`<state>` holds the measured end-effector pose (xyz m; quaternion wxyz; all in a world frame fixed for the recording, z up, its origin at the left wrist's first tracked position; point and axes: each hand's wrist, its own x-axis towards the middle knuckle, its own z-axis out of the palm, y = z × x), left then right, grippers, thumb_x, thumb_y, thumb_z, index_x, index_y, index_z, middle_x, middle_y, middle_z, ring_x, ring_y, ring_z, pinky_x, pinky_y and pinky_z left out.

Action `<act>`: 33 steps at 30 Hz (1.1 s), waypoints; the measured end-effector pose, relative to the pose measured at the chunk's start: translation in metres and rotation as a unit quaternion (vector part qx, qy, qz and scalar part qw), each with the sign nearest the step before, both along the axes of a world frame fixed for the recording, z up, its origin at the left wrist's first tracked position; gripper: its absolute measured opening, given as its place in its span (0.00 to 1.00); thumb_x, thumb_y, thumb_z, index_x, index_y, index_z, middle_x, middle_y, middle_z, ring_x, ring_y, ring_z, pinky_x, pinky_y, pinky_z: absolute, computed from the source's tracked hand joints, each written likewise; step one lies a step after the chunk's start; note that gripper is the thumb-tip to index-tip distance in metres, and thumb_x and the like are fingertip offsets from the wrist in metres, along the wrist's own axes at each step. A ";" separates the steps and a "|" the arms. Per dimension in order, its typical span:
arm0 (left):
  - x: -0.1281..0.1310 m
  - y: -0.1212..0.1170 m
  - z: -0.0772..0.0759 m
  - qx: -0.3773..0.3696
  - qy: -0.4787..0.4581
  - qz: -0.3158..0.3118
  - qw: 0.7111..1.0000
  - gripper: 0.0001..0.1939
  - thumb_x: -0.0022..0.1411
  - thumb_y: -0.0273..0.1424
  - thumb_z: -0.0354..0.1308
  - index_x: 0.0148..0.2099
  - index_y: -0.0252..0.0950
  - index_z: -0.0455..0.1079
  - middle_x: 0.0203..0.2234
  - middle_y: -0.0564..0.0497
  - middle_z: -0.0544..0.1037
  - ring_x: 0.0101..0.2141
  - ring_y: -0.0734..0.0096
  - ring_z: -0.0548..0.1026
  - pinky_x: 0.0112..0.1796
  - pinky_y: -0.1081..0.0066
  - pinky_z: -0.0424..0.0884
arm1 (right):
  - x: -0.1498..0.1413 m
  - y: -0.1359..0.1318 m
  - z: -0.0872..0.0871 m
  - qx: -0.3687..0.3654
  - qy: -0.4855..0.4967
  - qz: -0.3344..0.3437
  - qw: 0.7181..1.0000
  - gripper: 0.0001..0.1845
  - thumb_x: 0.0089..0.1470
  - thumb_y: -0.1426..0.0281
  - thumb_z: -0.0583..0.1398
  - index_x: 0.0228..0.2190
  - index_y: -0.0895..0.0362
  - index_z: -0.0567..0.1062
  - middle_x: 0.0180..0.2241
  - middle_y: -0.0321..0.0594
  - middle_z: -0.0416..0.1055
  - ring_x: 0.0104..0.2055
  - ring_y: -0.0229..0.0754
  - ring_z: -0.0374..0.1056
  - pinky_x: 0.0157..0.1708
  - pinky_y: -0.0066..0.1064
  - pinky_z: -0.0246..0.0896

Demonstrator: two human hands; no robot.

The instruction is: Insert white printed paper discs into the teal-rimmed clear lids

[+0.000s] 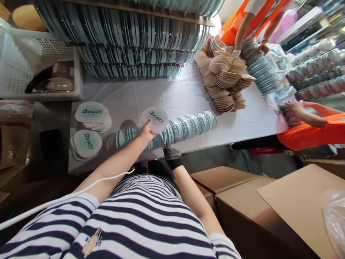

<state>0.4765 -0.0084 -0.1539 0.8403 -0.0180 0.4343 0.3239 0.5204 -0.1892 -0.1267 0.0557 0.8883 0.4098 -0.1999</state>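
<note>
My bare left hand (147, 132) pinches a round white card (159, 124) printed with "beauty" lettering, thumb on its face. The card is above a long row of clear round plastic cases (191, 126) lying on edge along the table. My right hand (172, 154), in a dark dotted glove, is at the near side of this row, fingers closed and pointing up. A thin pale edge shows at its fingertips; what it belongs to is unclear. Left of the row lie two piles of similar printed cards, a far pile (91, 112) and a near pile (87, 144).
Stacked rows of round cases (121, 32) stand at the back of the white table (115, 90). A heap of beige pads (226, 72) is at right. A white basket (78, 72) stands left, cardboard boxes (242, 201) near right. Co-workers in orange (315, 129) work at right.
</note>
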 end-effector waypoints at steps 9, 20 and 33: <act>-0.005 0.004 -0.010 -0.012 -0.020 -0.031 0.999 0.11 0.64 0.28 0.61 0.50 0.36 0.74 0.43 0.45 0.81 0.45 0.61 0.79 0.50 0.57 0.75 | 0.007 0.011 0.005 -0.001 0.013 -0.001 1.000 0.15 0.67 0.67 0.49 0.47 0.57 0.71 0.41 0.47 0.78 0.42 0.44 0.75 0.37 0.29 0.59; -0.008 -0.004 -0.005 0.026 0.014 -0.023 0.999 0.08 0.65 0.27 0.60 0.46 0.34 0.74 0.40 0.44 0.82 0.43 0.60 0.80 0.51 0.55 0.75 | 0.028 0.026 -0.029 0.036 0.347 -0.044 0.936 0.13 0.60 0.70 0.52 0.45 0.55 0.71 0.27 0.38 0.72 0.29 0.40 0.70 0.30 0.29 0.64; -0.020 -0.024 0.011 0.088 0.027 -0.011 0.996 0.08 0.61 0.24 0.63 0.44 0.34 0.75 0.36 0.46 0.83 0.40 0.62 0.81 0.47 0.62 0.76 | 0.043 0.087 0.051 0.278 0.041 0.052 0.958 0.27 0.60 0.67 0.55 0.59 0.61 0.68 0.63 0.54 0.60 0.66 0.50 0.54 0.63 0.43 0.54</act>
